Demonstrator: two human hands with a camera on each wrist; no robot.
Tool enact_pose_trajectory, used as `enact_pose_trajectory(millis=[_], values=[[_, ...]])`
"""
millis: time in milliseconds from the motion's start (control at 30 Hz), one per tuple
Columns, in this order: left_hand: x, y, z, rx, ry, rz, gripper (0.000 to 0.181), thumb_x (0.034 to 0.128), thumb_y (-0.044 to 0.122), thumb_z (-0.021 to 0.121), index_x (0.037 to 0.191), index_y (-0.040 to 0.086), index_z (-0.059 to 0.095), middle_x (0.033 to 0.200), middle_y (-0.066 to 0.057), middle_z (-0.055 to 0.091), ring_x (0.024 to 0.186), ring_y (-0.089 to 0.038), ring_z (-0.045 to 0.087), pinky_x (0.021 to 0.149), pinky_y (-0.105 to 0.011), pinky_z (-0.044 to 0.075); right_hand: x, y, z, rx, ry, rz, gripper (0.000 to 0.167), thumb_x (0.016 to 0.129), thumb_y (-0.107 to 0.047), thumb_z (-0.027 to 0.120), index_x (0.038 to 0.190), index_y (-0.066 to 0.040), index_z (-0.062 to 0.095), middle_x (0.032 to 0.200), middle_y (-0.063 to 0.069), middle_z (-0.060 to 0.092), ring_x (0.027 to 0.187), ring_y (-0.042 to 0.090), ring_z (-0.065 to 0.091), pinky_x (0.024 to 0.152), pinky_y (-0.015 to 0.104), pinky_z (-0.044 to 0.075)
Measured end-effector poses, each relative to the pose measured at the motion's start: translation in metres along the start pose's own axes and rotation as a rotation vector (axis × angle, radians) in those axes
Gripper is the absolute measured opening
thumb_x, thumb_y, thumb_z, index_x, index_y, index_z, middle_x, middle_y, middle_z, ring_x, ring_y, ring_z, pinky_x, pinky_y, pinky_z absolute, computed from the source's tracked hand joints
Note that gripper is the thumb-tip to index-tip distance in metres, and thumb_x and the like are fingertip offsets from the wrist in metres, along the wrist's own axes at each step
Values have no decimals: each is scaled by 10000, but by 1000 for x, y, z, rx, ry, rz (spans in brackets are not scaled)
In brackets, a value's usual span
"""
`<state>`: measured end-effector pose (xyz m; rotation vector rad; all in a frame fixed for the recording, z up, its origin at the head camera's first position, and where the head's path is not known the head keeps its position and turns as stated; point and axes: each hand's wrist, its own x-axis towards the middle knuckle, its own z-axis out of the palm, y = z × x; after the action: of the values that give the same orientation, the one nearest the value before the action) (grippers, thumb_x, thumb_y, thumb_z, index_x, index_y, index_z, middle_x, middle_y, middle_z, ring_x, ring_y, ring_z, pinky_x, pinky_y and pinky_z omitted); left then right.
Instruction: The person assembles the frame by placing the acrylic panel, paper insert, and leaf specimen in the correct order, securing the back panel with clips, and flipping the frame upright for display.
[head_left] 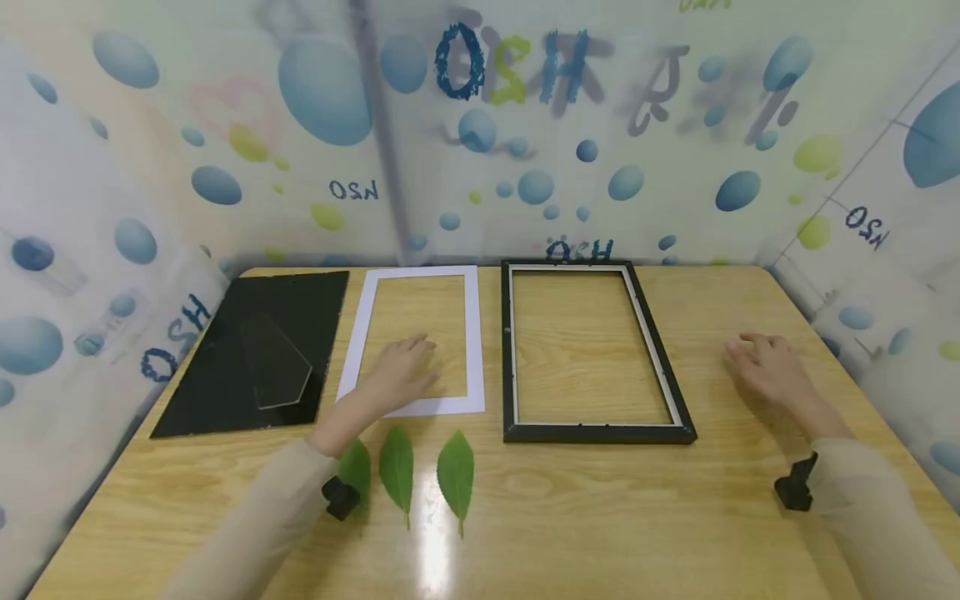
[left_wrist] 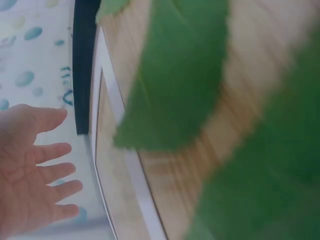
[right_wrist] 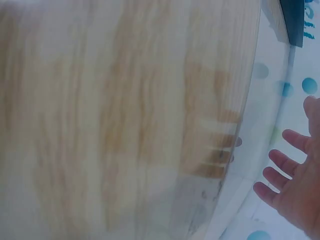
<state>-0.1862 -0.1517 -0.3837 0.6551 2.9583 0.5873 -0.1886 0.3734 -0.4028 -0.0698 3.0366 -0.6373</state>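
Observation:
In the head view my left hand (head_left: 397,375) hovers over the lower left part of a white mat border (head_left: 476,342), holding nothing; the left wrist view shows this hand (left_wrist: 35,170) with its fingers spread. Three green leaves (head_left: 455,475) lie in a row below the mat, the leftmost partly behind my wrist. Right of the mat lies a black frame (head_left: 600,433). My right hand (head_left: 776,367) is over the table to the right of that frame, empty; its fingers are apart in the right wrist view (right_wrist: 300,175).
A black backing board (head_left: 217,367) with a stand flap lies at the table's left side. The wooden table (head_left: 570,533) meets a patterned wall (head_left: 480,200) at its back edge, with more patterned wall at both sides.

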Motion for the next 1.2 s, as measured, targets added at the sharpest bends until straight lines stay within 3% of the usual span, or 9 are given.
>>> enact_pose_trajectory(millis=[200, 433, 567, 800, 1067, 1200], values=[[15, 19, 6, -61, -39, 20, 487, 909, 260, 550, 1293, -20, 445, 1390, -254, 379, 1267, -427, 374, 1074, -533, 268, -5, 6, -7, 6, -5, 25, 670, 985, -396, 258, 1270, 207, 309, 1226, 513, 236, 1099, 624, 231, 852, 688, 254], [37, 40, 18, -84, -91, 23, 502, 898, 282, 569, 1292, -3, 446, 1377, -214, 415, 1255, -381, 406, 1055, -474, 334, -8, 17, -13, -20, -17, 172, 813, 941, -513, 306, 1277, 227, 275, 1229, 521, 188, 1061, 640, 248, 845, 682, 280], [47, 49, 24, -98, -135, 11, 578, 895, 303, 578, 1319, -48, 404, 1382, -225, 404, 1276, -363, 389, 1073, -430, 327, -8, 25, -19, -43, -28, 213, 893, 906, -554, 368, 1259, 261, 277, 1201, 534, 222, 1054, 640, 252, 857, 673, 283], [62, 57, 30, -140, -205, -30, 720, 879, 331, 599, 1370, -98, 293, 1415, -264, 330, 1320, -358, 328, 1098, -409, 291, -13, 33, -30, -69, -83, 356, 1035, 835, -614, 459, 1254, 300, 213, 1179, 560, 193, 1045, 652, 215, 865, 657, 272], [73, 61, 34, -208, -249, -118, 786, 844, 314, 646, 1398, -75, 247, 1433, -255, 302, 1342, -352, 291, 1113, -409, 261, -15, 46, -38, -155, -182, 417, 1095, 778, -676, 502, 1130, 348, 339, 1142, 524, 335, 960, 569, 431, 817, 565, 429], [78, 60, 32, -224, -287, -105, 781, 848, 291, 644, 1407, -65, 230, 1444, -244, 293, 1353, -343, 274, 1120, -404, 245, -15, 48, -39, -213, -220, 434, 1091, 772, -721, 454, 1063, 330, 414, 1058, 496, 419, 892, 524, 491, 774, 524, 450]])
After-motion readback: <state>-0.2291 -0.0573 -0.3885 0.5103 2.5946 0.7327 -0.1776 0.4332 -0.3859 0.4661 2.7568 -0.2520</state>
